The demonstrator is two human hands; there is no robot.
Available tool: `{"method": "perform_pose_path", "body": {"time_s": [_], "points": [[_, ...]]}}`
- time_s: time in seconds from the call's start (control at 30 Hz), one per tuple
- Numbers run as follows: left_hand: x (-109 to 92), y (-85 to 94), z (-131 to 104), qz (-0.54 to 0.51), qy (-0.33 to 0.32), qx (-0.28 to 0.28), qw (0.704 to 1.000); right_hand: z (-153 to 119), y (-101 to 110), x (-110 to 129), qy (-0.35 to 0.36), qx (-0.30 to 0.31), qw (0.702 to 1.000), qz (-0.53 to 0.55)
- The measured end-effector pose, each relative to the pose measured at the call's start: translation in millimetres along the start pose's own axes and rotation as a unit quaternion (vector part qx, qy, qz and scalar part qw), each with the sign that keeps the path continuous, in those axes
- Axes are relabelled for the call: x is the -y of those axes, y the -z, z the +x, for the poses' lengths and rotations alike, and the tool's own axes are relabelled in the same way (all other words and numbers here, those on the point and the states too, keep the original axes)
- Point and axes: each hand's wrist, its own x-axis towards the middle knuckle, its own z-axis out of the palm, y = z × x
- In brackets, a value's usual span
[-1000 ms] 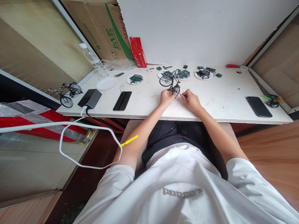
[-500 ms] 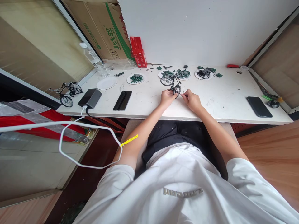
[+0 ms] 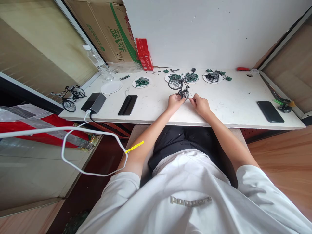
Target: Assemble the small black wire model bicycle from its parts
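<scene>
A small black model bicycle (image 3: 175, 84) is in my left hand (image 3: 175, 101), whose fingers are closed round its near wheel; the other wheel points away from me, towards the plates. Just right of that wheel, my right hand (image 3: 200, 104) is closed in a pinch at the fingertips. Whatever it pinches is too small to make out. Behind the bicycle lie a white plate of dark green parts (image 3: 191, 77) and, to its right, a plate of black parts (image 3: 213, 77).
On the left stand another model bicycle (image 3: 69, 97), a grey power block (image 3: 93, 102), a phone (image 3: 128, 105), a bare plate (image 3: 111, 87) and a bottle (image 3: 98, 63). A second phone (image 3: 270, 111) lies at the right. A white cable (image 3: 95, 129) loops near my left arm.
The model bicycle has shifted very slightly to the right in my left hand. Both hands stay in nearly the same place.
</scene>
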Motion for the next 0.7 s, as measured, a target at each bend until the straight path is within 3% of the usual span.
{"method": "perform_pose_path", "body": {"time_s": [0.7], "points": [[3.0,0.2,-3.1,0.025,-0.011,0.051,0.998,0.1,6.6,5.3,-0.051,0.016,0.998,-0.042]]}}
